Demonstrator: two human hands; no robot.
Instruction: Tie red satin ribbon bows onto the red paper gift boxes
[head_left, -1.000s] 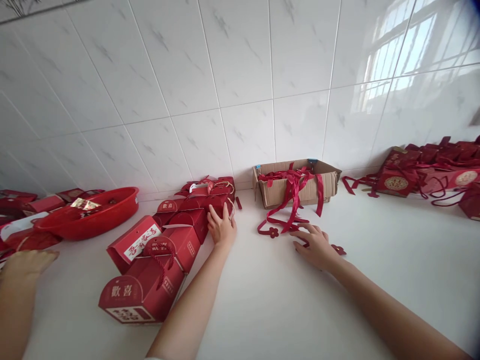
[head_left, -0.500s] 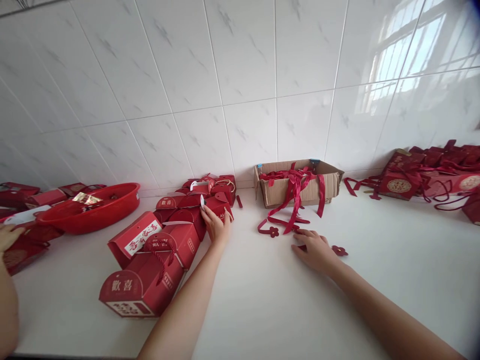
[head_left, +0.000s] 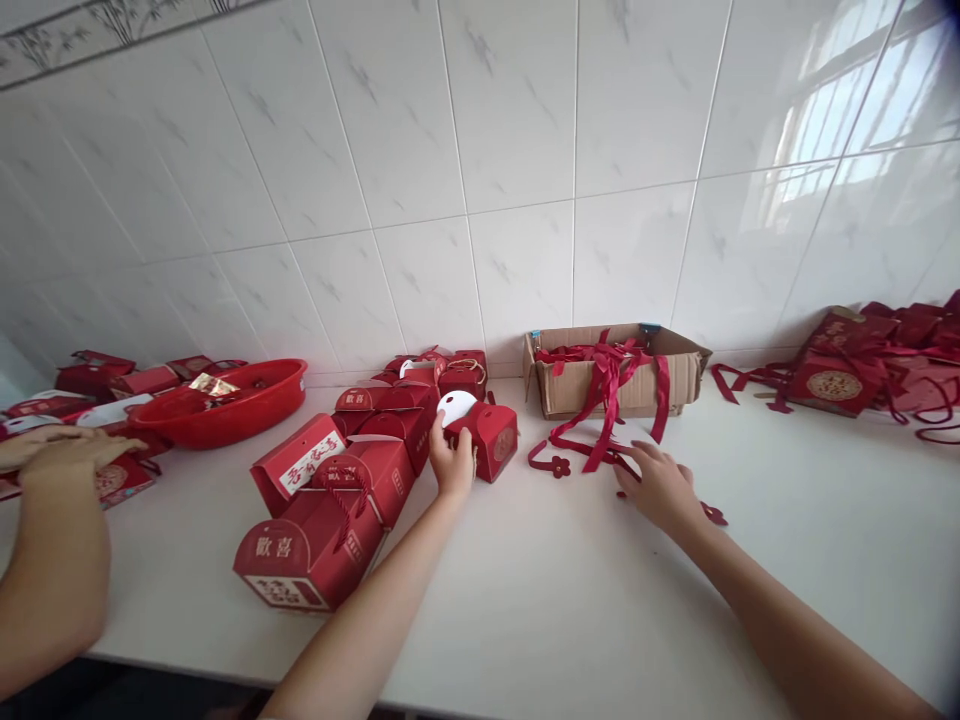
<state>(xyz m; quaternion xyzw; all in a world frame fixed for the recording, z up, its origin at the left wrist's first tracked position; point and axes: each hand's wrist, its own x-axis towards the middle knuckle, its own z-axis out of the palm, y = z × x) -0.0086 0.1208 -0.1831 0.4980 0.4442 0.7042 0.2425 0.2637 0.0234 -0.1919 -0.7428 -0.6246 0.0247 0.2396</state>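
Note:
My left hand (head_left: 454, 462) is closed on a small red gift box (head_left: 496, 440) with its white-lined flap raised, just right of the rows of other boxes. My right hand (head_left: 664, 482) is low over the counter, fingers apart, with its fingertips at the red ribbon (head_left: 581, 444) that trails from a cardboard box (head_left: 600, 397). A dark red strap with a flower (head_left: 560, 467) lies left of that hand. Another flower (head_left: 714, 514) shows beside my right wrist, and what lies beneath the palm is mostly hidden.
Red gift boxes (head_left: 315, 550) stand in rows at centre left. A red plastic basin (head_left: 225, 425) sits farther left, near another person's hands (head_left: 64, 445) at some boxes. Several red boxes with ribbons and cords (head_left: 832, 385) are at the right. A tiled wall (head_left: 517, 270) closes the back.
My left hand has drawn the small gift box rightward, away from the rows. My right hand has shifted slightly, remaining by the ribbon. The view has turned a little left.

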